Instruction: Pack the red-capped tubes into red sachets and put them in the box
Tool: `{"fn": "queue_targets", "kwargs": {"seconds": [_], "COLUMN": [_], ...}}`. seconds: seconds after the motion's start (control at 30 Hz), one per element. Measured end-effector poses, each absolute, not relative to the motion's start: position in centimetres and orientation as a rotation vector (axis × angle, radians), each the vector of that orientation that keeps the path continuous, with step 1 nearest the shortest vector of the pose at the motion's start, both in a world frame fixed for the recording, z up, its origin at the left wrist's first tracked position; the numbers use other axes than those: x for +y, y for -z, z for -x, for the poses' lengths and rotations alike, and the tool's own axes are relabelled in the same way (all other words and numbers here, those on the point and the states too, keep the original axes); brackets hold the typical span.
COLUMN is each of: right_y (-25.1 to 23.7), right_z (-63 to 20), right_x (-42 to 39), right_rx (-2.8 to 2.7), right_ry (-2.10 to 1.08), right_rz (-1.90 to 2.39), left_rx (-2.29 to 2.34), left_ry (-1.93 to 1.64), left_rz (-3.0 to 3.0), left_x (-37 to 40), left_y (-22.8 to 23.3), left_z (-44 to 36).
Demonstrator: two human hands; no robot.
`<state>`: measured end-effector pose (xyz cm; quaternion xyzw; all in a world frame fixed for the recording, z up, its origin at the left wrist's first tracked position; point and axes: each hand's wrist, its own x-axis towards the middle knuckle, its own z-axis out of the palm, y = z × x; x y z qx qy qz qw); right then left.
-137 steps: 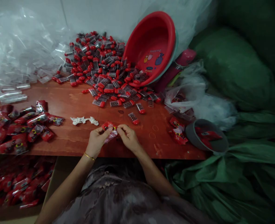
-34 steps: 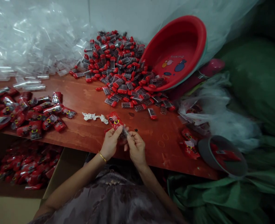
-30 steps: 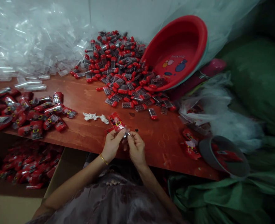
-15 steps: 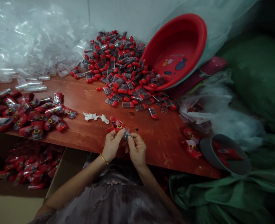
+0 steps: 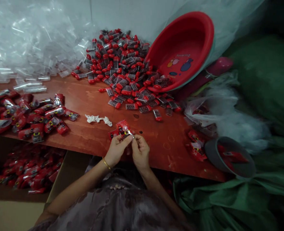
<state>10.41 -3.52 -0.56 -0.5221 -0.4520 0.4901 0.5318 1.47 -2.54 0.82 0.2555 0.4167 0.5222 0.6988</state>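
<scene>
wooden table (image 5: pixel 89 134), red-brown, worn; bears all below.
green sacks (image 5: pixel 259 80), right side, heaped.
clear sleeves (image 5: pixel 31 45), far left, a large drift.
red basin (image 5: pixel 182 51), tipped on its side, spilling vials.
vials (image 5: pixel 122 64), red-capped, dark fill, one big heap at the back.
box (image 5: pixel 26 170), under the table's left edge, part full of packed pieces.
packed pieces (image 5: pixel 31 115), left on the table.
grey cup (image 5: pixel 229 157), right edge, red labels inside.
left hand (image 5: pixel 116 149), fingers pinched on a red packet (image 5: pixel 122 128), held just above the table's near edge.
right hand (image 5: pixel 140 150), fingertips closed on the packet's clear end.
step, judged: closing the packet; setting it aside likely follows.
</scene>
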Motion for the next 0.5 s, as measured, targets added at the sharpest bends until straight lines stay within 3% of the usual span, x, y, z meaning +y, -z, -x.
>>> {"fn": "queue_targets", "kwargs": {"seconds": [0.23, 0.43, 0.5], "right_y": [0.5, 1.5, 1.4], "right_z": [-11.0, -8.3, -9.0], "right_x": [-2.7, -1.3, 0.3], "right_rx": [-1.089, -1.157, -1.330], "right_ry": [-1.402, -1.353, -1.200], "right_rz": [1.092, 1.138, 1.218], "left_rx": [0.907, 0.846, 0.853], "left_ry": [-1.190, -1.226, -1.274], "left_rz": [-0.458, -0.425, -0.381], "left_x": [-2.3, -2.5, -2.1], "left_y": [-2.1, -1.2, -1.4], "left_z": [-0.4, 0.8, 2.8]}}
